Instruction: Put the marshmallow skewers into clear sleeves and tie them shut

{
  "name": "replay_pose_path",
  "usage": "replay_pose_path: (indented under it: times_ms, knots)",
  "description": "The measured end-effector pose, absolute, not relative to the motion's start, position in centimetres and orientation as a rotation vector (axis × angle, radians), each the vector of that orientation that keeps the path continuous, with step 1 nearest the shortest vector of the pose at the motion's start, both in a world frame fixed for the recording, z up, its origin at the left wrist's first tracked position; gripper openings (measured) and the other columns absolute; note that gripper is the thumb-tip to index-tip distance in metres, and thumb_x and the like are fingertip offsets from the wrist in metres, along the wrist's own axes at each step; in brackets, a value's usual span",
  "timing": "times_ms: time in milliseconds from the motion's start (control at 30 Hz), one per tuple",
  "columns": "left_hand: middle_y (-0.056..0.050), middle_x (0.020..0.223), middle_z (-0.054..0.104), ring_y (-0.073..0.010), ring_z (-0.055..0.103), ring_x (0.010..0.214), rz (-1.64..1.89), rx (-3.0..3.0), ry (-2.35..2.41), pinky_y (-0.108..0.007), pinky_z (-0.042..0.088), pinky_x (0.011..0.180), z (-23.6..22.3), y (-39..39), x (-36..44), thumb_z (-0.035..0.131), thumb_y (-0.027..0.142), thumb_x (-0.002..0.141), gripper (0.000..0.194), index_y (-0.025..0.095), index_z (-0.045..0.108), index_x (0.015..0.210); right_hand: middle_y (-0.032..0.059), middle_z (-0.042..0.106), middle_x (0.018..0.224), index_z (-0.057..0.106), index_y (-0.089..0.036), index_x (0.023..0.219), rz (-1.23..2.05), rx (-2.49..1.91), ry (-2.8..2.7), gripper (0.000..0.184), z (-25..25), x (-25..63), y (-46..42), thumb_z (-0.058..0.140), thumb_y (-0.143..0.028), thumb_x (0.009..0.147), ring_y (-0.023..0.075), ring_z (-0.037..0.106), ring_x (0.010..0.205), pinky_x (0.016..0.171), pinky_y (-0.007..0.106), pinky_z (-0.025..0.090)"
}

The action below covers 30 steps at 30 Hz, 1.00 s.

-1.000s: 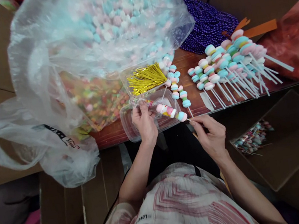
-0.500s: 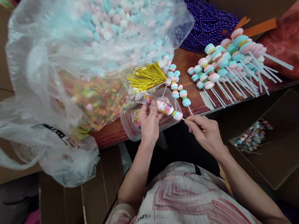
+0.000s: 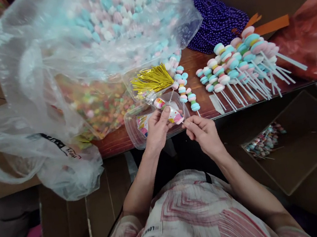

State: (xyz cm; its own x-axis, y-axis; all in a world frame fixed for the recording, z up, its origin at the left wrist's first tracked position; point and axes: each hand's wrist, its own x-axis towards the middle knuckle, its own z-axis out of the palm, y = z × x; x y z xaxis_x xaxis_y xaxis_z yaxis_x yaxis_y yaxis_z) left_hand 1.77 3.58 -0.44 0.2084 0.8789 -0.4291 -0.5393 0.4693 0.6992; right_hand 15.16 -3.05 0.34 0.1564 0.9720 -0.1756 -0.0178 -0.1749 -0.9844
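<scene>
My left hand (image 3: 156,129) is closed round a small clear printed wrapper bag (image 3: 160,105) with a candy skewer (image 3: 173,114) pushed inside it. My right hand (image 3: 204,133) pinches the skewer's white stick at the bag's mouth. Both hands hover over a clear plastic tub (image 3: 135,126) at the table's front edge. A bundle of gold twist ties (image 3: 151,79) lies just beyond the tub.
A big clear bag of pastel candies (image 3: 95,35) fills the left of the red-brown table (image 3: 206,112). Finished pastel skewers (image 3: 238,67) lie in a row at right, with purple beads (image 3: 215,22) and a red bag (image 3: 313,42) behind. A cardboard box (image 3: 298,143) holding wrapped skewers sits at lower right.
The skewer has slid further into the wrapper bag. My right hand has moved left, close to my left hand, and the bag has tilted up.
</scene>
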Motion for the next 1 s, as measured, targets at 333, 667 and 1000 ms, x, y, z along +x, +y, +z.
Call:
replay_pose_path:
  times_ms: [333, 667, 1000]
  knots:
    - [-0.004, 0.076, 0.076, -0.0196, 0.079, 0.079, 1.046, 0.487, 0.937, -0.029, 0.064, 0.076, -0.8, 3.8, 1.1, 0.090, 0.046, 0.071, 0.036, 0.018, 0.070, 0.083, -0.0063, 0.047, 0.057, 0.060, -0.022, 0.076, 0.852, -1.584, -1.284, 0.025, 0.0, 15.6, -4.2, 0.058, -0.037, 0.097, 0.0100, 0.043, 0.051, 0.053, 0.025, 0.035]
    - [-0.007, 0.081, 0.079, -0.0229, 0.080, 0.082, 1.007, 0.418, 0.919, -0.033, 0.064, 0.078, 0.2, 4.2, 0.1, 0.086, 0.041, 0.080, 0.031, 0.016, 0.069, 0.088, -0.0069, 0.045, 0.057, 0.060, -0.021, 0.079, 0.865, -1.509, -1.382, 0.024, 0.2, 15.1, -3.6, 0.056, -0.034, 0.098, 0.0088, 0.040, 0.051, 0.054, 0.024, 0.035]
    - [-0.001, 0.073, 0.073, -0.0138, 0.072, 0.070, 1.045, 0.590, 0.881, -0.027, 0.061, 0.073, -1.1, 2.8, 1.6, 0.088, 0.052, 0.073, 0.042, 0.016, 0.068, 0.082, -0.0020, 0.059, 0.066, 0.061, -0.022, 0.079, 0.607, -1.511, -1.446, 0.022, -0.2, 13.3, -2.5, 0.052, -0.029, 0.098, 0.0098, 0.046, 0.051, 0.055, 0.025, 0.038]
